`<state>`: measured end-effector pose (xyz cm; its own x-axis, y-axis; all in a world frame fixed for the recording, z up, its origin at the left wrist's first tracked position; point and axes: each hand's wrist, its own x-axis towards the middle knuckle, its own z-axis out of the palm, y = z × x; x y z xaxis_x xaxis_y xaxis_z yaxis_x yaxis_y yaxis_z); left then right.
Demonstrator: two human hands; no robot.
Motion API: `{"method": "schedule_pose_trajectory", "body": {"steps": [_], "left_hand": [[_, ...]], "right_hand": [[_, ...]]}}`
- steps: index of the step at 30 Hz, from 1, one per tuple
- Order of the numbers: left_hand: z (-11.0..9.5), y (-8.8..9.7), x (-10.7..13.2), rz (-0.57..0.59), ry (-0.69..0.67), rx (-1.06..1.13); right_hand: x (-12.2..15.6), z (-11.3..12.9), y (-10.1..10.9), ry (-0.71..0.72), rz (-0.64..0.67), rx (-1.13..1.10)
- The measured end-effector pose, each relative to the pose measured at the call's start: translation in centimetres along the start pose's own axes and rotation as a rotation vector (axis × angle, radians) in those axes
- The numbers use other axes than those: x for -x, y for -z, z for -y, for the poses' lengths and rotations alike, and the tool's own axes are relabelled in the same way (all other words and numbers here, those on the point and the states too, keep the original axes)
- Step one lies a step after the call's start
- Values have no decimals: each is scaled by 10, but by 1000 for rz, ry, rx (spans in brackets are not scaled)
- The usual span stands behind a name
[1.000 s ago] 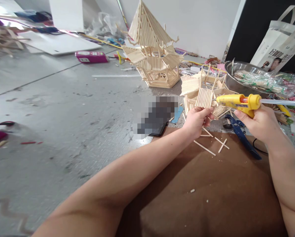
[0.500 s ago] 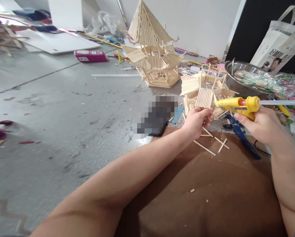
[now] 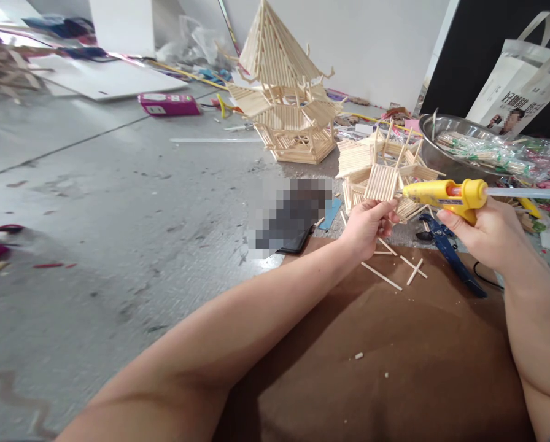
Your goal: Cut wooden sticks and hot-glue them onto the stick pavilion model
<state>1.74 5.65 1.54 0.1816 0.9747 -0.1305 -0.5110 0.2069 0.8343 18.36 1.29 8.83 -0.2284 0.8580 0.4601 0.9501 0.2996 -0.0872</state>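
Observation:
A hexagonal pavilion model of thin wooden sticks (image 3: 408, 166) stands in front of me, several sticks rising upright from it. My left hand (image 3: 369, 224) is closed in a pinch at the lower edge of its front stick panel (image 3: 380, 182). Whether a loose stick is also between those fingers I cannot tell. A yellow hot glue gun (image 3: 445, 193) is gripped in my right hand (image 3: 491, 236), its nozzle touching or nearly touching the panel's lower right corner by my left fingertips. A clear glue stick (image 3: 528, 193) sticks out of the gun's back.
Blue-handled cutters (image 3: 454, 255) and loose wooden sticks (image 3: 382, 276) lie on the brown sheet (image 3: 376, 325). Behind stands a taller stick pagoda (image 3: 298, 123). A steel bowl (image 3: 434, 147) of wrapped sticks is at right; a dark phone-like slab (image 3: 298, 215) lies left of my hands.
The glue gun and my right hand have shifted very slightly to the right. My left hand and the stick model stay in place.

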Motion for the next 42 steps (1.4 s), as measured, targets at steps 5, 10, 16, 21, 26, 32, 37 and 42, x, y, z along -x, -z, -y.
{"method": "schedule_pose_trajectory", "body": {"steps": [5,10,16,21,26,32,37,42], "left_hand": [[-1,-2,2,-21,38,34],[0,-3,2,1,51,47],[2,-2,-1,20,66,73],[3,-2,-1,21,62,88],[3,-3,-1,25,67,91],[1,-4,0,26,72,80],[1,-5,0,20,73,81],[2,-5,0,20,69,85]], "right_hand": [[0,0,-1,20,-16,-20],[1,0,-2,33,-15,-30],[1,2,-4,7,-7,-52],[1,3,-5,2,-1,-68],[1,4,-5,8,9,-54],[1,5,-5,22,-12,-40],[1,7,-4,19,2,-52],[1,8,-3,17,9,-44]]}}
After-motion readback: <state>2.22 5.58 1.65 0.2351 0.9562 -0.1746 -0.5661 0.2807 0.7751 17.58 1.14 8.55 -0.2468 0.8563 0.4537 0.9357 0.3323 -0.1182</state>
